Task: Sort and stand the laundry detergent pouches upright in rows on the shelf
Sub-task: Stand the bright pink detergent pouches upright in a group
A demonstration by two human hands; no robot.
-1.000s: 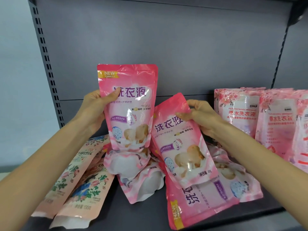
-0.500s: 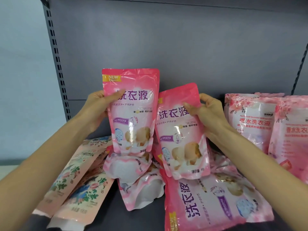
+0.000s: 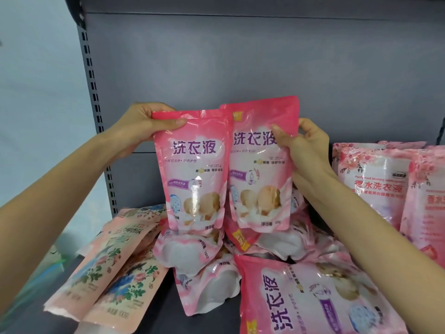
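Plastic gleams nearest: a glossy pink flat-lying pouch [image 3: 313, 297] at right, cut off by the frame's lower edge. Matte peach floral pouches [image 3: 108, 273] sprawl at left on the dark shelf [image 3: 166, 317]. Behind them crumpled pink pouches [image 3: 192, 251] pile up, partly hidden. Above, the left hand [image 3: 142, 126] pinches the top corner of an upright shiny pink pouch [image 3: 195, 174]. It overlaps a second pink pouch [image 3: 260, 169], which the right hand [image 3: 305, 150] grips at its side. Rose-printed pouches [image 3: 375, 184] stand far right against the grey metal back panel [image 3: 240, 56].

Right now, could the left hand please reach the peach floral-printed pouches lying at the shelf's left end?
Probably, but not freely: the left hand grips a glossy pink pouch. The peach floral pouches lie below it, with nothing between.
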